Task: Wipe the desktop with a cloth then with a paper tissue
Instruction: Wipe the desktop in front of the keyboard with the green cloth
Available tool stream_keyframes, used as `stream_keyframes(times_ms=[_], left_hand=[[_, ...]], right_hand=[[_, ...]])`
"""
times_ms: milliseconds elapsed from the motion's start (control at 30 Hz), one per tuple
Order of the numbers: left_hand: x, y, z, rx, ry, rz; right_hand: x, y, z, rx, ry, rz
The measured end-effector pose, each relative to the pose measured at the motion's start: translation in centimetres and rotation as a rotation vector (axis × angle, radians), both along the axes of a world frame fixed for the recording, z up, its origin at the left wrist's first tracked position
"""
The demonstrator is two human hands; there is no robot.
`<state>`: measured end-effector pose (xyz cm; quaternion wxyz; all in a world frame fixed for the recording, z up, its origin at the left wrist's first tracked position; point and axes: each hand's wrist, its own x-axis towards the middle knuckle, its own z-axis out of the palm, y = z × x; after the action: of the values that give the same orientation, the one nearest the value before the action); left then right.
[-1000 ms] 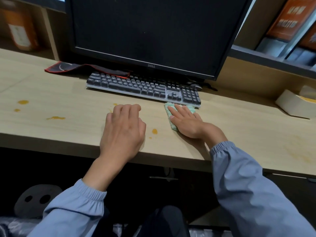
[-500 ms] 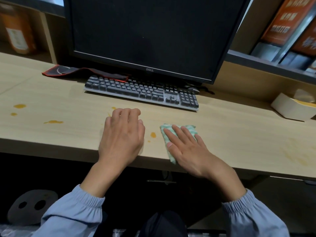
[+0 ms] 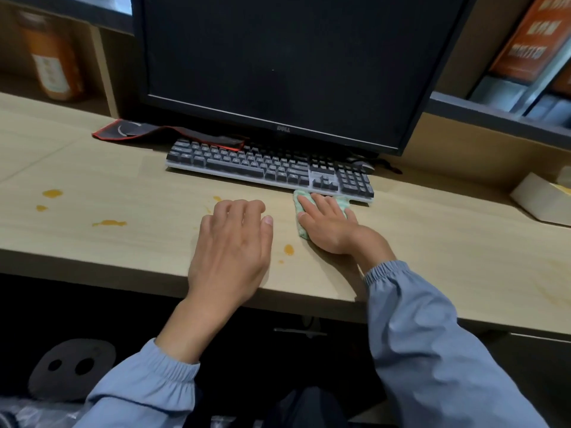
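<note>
the cloth (image 3: 342,202) is pressed flat on the desk (image 3: 432,242) under the right hand (image 3: 330,230), its far edge touching the front of the keyboard (image 3: 268,168) near the number keys. the fingers (image 3: 321,203) of that hand are laid out straight on the cloth, with nothing gripped. the left hand (image 3: 231,242) is rested palm down near the front edge, its fingers loosely bent and empty.

the cloth pass is judged to be only partly done. an orange spot (image 3: 289,249) is seen just beside the cloth, between the two hands, and more spots (image 3: 109,223) lie toward the left edge.

for the stroke to be done well, even pressure should be applied through the whole palm, so that the cloth is not rucked up. the cloth is best drawn toward the front edge and over the nearest spot, in overlapping passes, then carried leftward. the left hand would have to be lifted, since the desk under it cannot be reached otherwise. care is needed by the keyboard, which could be nudged back. a clean face should be turned down once the cloth is soiled, lest the spill be smeared wider. the box (image 3: 543,199) near the right edge is taken to hold the tissue for the second pass.
</note>
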<state>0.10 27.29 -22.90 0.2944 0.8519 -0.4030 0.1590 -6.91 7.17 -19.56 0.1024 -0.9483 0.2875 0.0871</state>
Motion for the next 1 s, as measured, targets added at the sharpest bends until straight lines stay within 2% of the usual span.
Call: stream_keyframes(times_ms=[167,400,533,800,1000], left_hand=[[0.7,0.3,0.0,-0.041,0.05,0.008],[1.0,0.3,-0.2,-0.047,0.102,-0.025],[0.7,0.1,-0.2,-0.042,0.095,-0.02],[0.2,-0.2,0.0,-0.031,0.057,0.032],[0.3,0.0,0.0,-0.03,0.016,0.052]], right_hand=[[-1.5,-0.5,-0.2,-0.032,-0.026,0.02],[-8.1,-6.2,0.5,-0.052,0.02,-0.208],[-7.8,-6.3,0.4,-0.055,0.062,-0.268],[-2.8,-1.1,-0.1,-0.072,0.016,-0.019],[0.2,0.2,-0.6,-0.056,-0.012,0.009]])
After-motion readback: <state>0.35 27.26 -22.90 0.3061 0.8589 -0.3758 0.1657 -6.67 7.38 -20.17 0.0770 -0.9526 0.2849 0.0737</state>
